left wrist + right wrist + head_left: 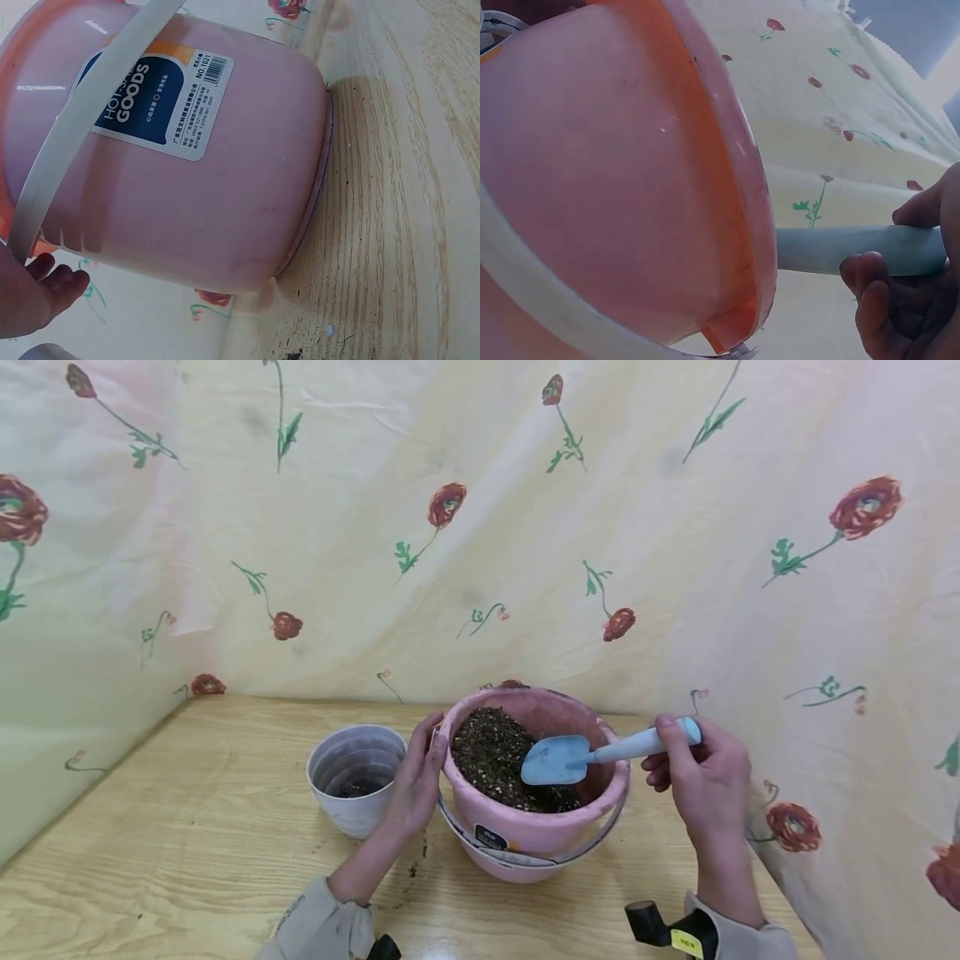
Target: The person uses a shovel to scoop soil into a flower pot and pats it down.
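Note:
A pink bucket (540, 827) stands upright with dark potting soil (487, 756) inside, heaped toward its left side. My right hand (708, 777) grips the handle of a light blue hand trowel (557, 760), thumb on top and fingers curled beneath. The trowel blade points left over the soil, and its handle crosses above the right rim. Against the bucket's left rim rests my left hand (415, 785), its fingers fairly straight along the outer side. In the left wrist view, fingertips (67, 285) show beside the bucket near the end of its white carrying handle (82, 120).
Left of the bucket, close to my left hand, is a white plastic pot (352, 817) with a little soil at its bottom. Soil crumbs (412, 870) lie on the wooden table (187, 860). A flowered cloth (337, 552) encloses the back and sides.

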Demonstrator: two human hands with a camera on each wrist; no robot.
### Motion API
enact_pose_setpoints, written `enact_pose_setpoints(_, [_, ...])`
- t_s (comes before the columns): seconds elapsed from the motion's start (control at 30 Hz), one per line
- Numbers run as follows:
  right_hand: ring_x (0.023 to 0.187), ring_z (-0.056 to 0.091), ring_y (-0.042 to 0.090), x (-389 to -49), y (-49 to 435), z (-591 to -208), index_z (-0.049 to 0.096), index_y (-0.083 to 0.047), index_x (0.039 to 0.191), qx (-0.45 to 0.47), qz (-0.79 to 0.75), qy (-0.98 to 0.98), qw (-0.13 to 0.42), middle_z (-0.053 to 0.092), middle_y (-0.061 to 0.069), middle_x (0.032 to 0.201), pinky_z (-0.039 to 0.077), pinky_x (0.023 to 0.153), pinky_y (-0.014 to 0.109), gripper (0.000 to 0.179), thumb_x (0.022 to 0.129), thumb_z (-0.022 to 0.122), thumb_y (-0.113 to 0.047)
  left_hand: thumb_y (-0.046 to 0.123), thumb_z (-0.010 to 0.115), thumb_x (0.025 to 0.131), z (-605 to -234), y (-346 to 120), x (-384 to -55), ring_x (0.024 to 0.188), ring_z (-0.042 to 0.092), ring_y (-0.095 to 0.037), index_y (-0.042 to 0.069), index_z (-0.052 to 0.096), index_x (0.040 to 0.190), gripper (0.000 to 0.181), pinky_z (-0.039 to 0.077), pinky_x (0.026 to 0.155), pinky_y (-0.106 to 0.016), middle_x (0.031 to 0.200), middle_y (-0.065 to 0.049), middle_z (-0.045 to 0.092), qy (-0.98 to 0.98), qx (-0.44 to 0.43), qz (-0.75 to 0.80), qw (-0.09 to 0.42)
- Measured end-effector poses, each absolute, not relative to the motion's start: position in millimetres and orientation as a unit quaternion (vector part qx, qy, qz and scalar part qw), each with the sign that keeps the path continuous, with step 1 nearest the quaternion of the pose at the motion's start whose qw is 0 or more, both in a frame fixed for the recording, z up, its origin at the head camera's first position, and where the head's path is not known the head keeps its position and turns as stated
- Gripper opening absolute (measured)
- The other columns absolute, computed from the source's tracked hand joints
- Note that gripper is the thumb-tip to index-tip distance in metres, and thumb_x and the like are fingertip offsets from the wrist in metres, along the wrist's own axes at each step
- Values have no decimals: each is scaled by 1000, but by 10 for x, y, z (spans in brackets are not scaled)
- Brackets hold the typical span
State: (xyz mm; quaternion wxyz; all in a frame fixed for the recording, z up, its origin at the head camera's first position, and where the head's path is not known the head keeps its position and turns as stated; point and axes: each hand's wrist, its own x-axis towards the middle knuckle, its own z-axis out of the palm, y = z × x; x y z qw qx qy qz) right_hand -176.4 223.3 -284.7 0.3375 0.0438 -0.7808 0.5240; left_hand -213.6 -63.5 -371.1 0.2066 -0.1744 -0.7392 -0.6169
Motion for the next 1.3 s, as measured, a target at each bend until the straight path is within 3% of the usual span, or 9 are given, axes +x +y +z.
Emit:
enact_pose_setpoints(0.17, [40, 55, 8, -1796, 2209, -2870, 67, 4, 88, 48, 489, -803, 337, 59, -9, 54, 48, 42, 19, 21, 95, 62, -15, 19, 39, 105, -3710, -640, -2119, 134, 40, -29, 6, 39, 143, 40, 32, 109, -49, 144, -16, 46, -727, -180, -630, 204])
enact_pose_setpoints(0.3, [40, 54, 7, -1799, 2184, -2890, 67, 2, 85, 68, 463, -813, 346, 61, 0, 56, 48, 42, 18, 16, 93, 64, -12, 19, 42, 104, -3726, -644, -2119, 136, 37, -27, 6, 39, 143, 41, 29, 111, -47, 145, -15, 45, -723, -181, -637, 197])
enact_pose_setpoints(0.43, [42, 54, 0, -1784, 2160, -2897, 67, 2, 81, 101, 416, -822, 376, 63, 10, 59, 46, 43, 15, 13, 90, 66, -8, 20, 43, 104, -3731, -643, -2116, 136, 36, -27, 5, 38, 143, 42, 28, 111, -47, 145, -15, 44, -723, -178, -640, 191])
enact_pose_setpoints(0.57, [45, 51, -9, -1765, 2149, -2894, 66, 2, 80, 121, 354, -828, 417, 64, 9, 59, 43, 45, 12, 11, 87, 69, -7, 21, 42, 104, -3726, -638, -2115, 137, 36, -29, 7, 38, 144, 43, 28, 111, -47, 146, -16, 43, -724, -178, -640, 187])
enact_pose_setpoints(0.8, [47, 40, 6, -1731, 2131, -2878, 63, 0, 75, 123, 280, -838, 453, 51, 3, 54, 33, 42, 19, 15, 83, 72, -10, 21, 42, 104, -3713, -629, -2119, 137, 35, -30, 6, 37, 144, 44, 28, 111, -49, 146, -18, 42, -722, -185, -642, 180])
enact_pose_setpoints(1.3, [47, 43, 9, -1766, 2048, -2909, 59, -4, 75, 178, 257, -857, 410, 46, -3, 53, 35, 42, 24, 15, 83, 71, -9, 26, 42, 103, -3675, -623, -2107, 136, 35, -31, 10, 33, 147, 48, 31, 108, -50, 148, -17, 37, -716, -172, -662, 142])
